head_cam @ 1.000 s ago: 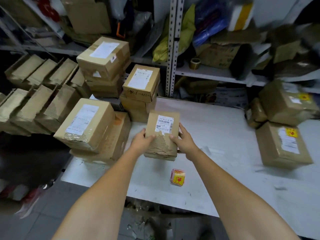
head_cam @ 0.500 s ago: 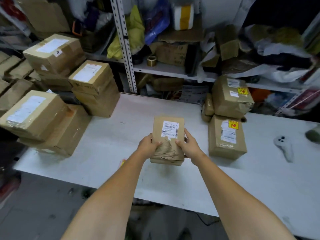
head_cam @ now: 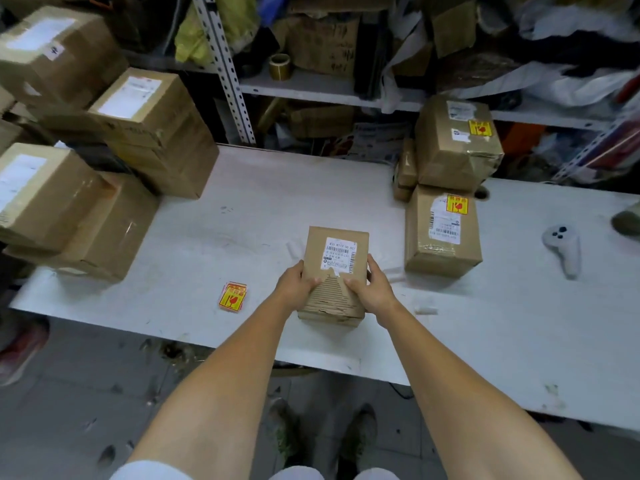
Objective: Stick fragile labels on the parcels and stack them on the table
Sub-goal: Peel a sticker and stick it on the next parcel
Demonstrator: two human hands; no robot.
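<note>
Parcel (head_cam: 337,251) lies between left hand (head_cam: 298,285) and right hand (head_cam: 372,291), each grip clasping it.

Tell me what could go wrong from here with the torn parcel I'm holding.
1. The parcel has its outer layer ripped away below the shipping label, and the left hand and right hand both grip at that patch; the tear may spread into the barcode.
2. A sticker from the fragile labels may hold poorly on the bare ridges.
3. That pad lies near the table edge; a forearm could sweep it off.
</note>
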